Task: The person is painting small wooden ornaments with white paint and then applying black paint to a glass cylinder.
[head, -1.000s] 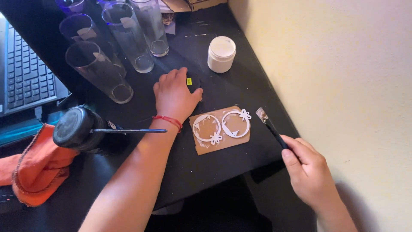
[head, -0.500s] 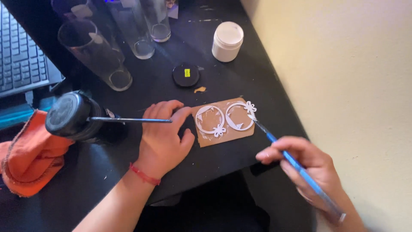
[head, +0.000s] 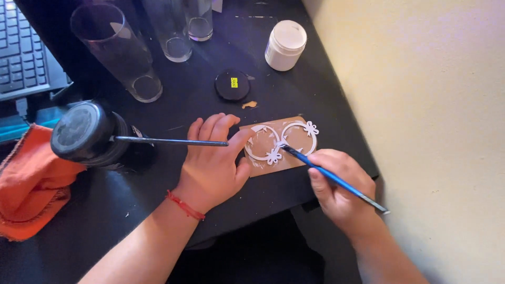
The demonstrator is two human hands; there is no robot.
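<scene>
I see two white rings (head: 284, 142) with small bows lying side by side on a brown card (head: 273, 164), which sits flat near the right edge of the black desk (head: 173, 105). A blue-handled brush (head: 331, 176) has its tip down where the rings meet. My right hand (head: 336, 186) is closed around the brush handle, fingers pinching it low, the handle running back past the wrist toward the yellow wall (head: 431, 105).

My left hand (head: 213, 165) lies flat and released on the desk just left of the card, gripping nothing; the thumb and forefinger touch the card's left edge. A red string (head: 185, 205) circles that wrist.

Just above the left fingers a second, dark brush (head: 168, 141) lies across the rim of a black pot (head: 84, 131), its tip reaching toward the card. An orange cloth (head: 29, 184) lies bunched at the left edge, touching the pot's base. Beyond the card is a small black lid (head: 232, 85) with a yellow sticker, and near it a tan smear (head: 249, 104). Farther back stands a white jar (head: 285, 44), closed. Three tall clear glasses (head: 118, 50) stand at the rear left, and a keyboard (head: 23, 52) shows in the far left corner.
</scene>
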